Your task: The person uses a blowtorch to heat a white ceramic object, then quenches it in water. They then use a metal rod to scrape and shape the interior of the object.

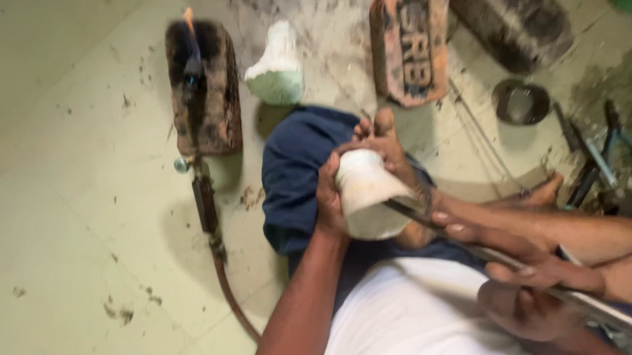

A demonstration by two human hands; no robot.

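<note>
1. Left hand [329, 195]: fingers wrapped around a white mould [366, 193], a tapered cup-like block, gripped at its left side.
2. Right hand [529, 297]: fingers closed on a long metal rod [468, 246], its far tip touching the mould's right side.
3. Mould held just above the lap, against a bare foot [387, 134], over dark blue trousers [295, 170].
4. White shirt [409, 321] at the bottom edge, below both forearms.
5. To the left on the floor [71, 176]: a gas torch [193, 75] with a small flame at its tip, lying across a charred brick [214, 90], its hose [222, 265] trailing toward the lower edge.
6. Just beside that brick: a second white mould [278, 64], lying on the floor.
7. Further off: an orange brick [408, 48], a small round metal bowl [520, 102], pliers [604, 152] near the right edge, all blurred.
</note>
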